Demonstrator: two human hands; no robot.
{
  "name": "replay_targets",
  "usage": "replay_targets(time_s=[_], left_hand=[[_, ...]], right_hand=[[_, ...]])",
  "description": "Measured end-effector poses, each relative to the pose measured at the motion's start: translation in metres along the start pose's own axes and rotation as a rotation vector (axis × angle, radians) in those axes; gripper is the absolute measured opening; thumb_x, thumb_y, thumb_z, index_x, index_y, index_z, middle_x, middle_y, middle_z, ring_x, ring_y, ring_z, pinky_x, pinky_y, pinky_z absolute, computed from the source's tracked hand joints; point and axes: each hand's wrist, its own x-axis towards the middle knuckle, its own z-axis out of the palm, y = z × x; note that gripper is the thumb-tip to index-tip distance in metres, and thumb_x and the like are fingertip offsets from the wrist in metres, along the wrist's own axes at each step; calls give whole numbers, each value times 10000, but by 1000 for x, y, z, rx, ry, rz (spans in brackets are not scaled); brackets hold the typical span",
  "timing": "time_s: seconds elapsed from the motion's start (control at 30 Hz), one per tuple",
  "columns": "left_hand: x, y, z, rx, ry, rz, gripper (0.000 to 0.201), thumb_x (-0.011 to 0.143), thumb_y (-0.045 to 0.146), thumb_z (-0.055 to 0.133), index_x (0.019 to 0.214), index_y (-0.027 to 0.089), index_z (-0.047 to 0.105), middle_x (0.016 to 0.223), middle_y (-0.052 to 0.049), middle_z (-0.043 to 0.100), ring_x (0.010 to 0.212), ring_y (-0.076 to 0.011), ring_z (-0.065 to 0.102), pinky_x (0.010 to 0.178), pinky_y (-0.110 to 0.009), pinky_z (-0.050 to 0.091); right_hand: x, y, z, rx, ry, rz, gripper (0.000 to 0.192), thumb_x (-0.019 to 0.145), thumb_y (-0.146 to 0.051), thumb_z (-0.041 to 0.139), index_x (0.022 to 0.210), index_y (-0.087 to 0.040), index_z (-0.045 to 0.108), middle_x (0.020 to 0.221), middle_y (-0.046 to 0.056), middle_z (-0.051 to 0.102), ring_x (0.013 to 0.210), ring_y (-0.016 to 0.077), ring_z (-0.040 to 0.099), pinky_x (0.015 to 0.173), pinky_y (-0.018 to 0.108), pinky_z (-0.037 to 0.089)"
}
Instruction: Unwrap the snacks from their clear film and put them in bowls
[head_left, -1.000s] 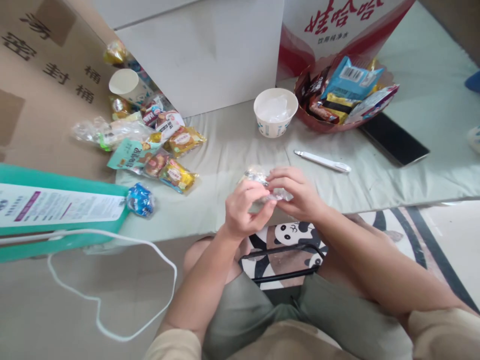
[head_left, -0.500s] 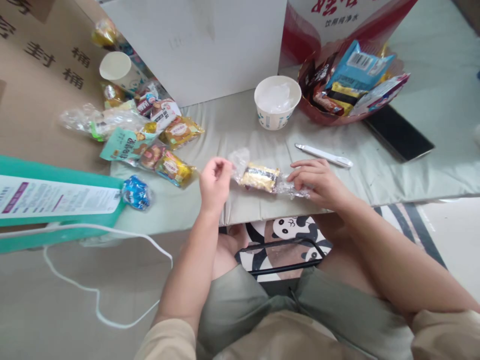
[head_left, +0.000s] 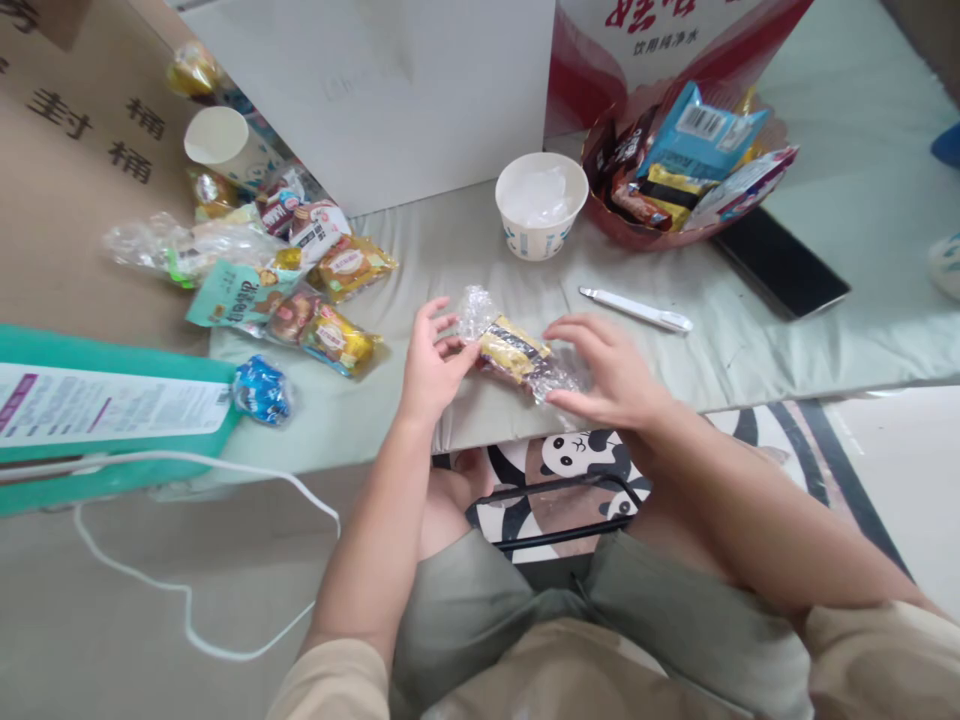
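A yellow and black snack packet [head_left: 514,345] lies on the pale cloth near its front edge, wrapped in clear plastic film [head_left: 475,308] that is bunched at both ends. At its left end, my left hand [head_left: 435,365] has its fingers apart, the thumb tip close to or touching the wrap. My right hand [head_left: 611,375] is spread around the other end, thumb and forefinger wide apart. Behind the packet stands a paper cup [head_left: 541,240] with crumpled clear film in it. A white utility knife [head_left: 637,310] rests to the right.
A red bowl [head_left: 637,235] of packaged snacks stands at the back right, beside a black phone [head_left: 787,270]. Several wrapped snacks [head_left: 349,265] and another paper cup [head_left: 217,140] crowd the left. A blue wrapped ball [head_left: 262,390] sits by a green box [head_left: 217,425]. Large boxes [head_left: 405,110] stand behind.
My fingers have loosened from the twisted ends of the film and spread apart. The right hand has come in nearer to the packet, which now lies more slanted. The view has shifted slightly.
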Motion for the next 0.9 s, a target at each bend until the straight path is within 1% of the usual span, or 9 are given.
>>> replay_targets(time_s=[0.07, 0.17, 0.27, 0.5, 0.57, 0.67, 0.73, 0.8, 0.9], left_hand=[[-1, 2, 6, -1, 19, 75, 659, 696, 388, 867, 1240, 298, 506, 1194, -64, 630, 758, -95, 617, 741, -261, 577], [3, 2, 9, -22, 107, 167, 632, 712, 515, 863, 1193, 291, 520, 1141, -49, 617, 729, -84, 585, 711, -242, 559], [10, -2, 6, -35, 165, 195, 652, 692, 592, 860, 1165, 278, 539, 1113, -47, 596, 785, -100, 603, 724, -235, 552], [23, -13, -9, -17, 223, 140, 452, 706, 322, 841, 1084, 229, 612, 1138, -51, 593, 778, -85, 606, 725, -212, 528], [26, -13, -13, 34, 350, 120, 425, 706, 213, 796, 1085, 219, 605, 1138, -48, 581, 798, -87, 603, 742, -212, 519], [23, -8, -14, 159, 525, 62, 347, 711, 162, 772, 1000, 211, 586, 1028, -11, 569, 726, -75, 539, 708, -213, 477], [13, 2, -12, 263, 485, 19, 222, 774, 254, 765, 840, 204, 559, 813, 34, 532, 635, -81, 466, 656, -227, 427], [0, 15, -7, 395, 299, -32, 349, 857, 409, 707, 663, 203, 503, 612, 51, 442, 574, -100, 425, 608, -256, 370], [-17, 30, 1, 594, 54, -85, 495, 849, 511, 689, 535, 202, 464, 501, 39, 429, 536, -116, 421, 569, -282, 314]], right_hand=[[3, -7, 14, -8, -79, 34, 428, 848, -507, 693, 1172, -231, 650, 1220, 135, 678, 1090, 303, 652, 940, 463, 521], [6, -11, 24, 50, -68, 139, 171, 906, -381, 642, 959, -222, 679, 1101, 111, 704, 988, 251, 673, 876, 403, 530], [8, -10, 20, 208, -27, 231, 172, 893, -357, 651, 809, -208, 648, 977, 82, 722, 893, 208, 681, 819, 350, 527], [11, 1, 3, 312, 148, 639, 260, 834, -417, 659, 710, -219, 546, 630, 3, 607, 530, 129, 518, 515, 270, 396], [10, 7, 0, 183, 254, 646, 192, 806, -351, 671, 735, -225, 545, 654, -3, 611, 540, 135, 523, 541, 281, 416], [7, 12, -2, -85, 374, 480, 42, 803, -215, 618, 833, -233, 596, 870, 42, 676, 705, 181, 604, 682, 343, 486], [8, 8, 0, -215, 344, 302, 143, 835, -141, 541, 857, -243, 639, 926, 67, 677, 812, 219, 620, 757, 386, 489], [12, 1, 4, -243, 207, 141, 223, 870, -118, 490, 836, -246, 669, 892, 79, 675, 838, 236, 616, 773, 398, 481], [21, -13, 14, -174, -40, 106, 227, 894, -147, 495, 922, -224, 706, 986, 104, 707, 897, 248, 642, 803, 388, 490]])
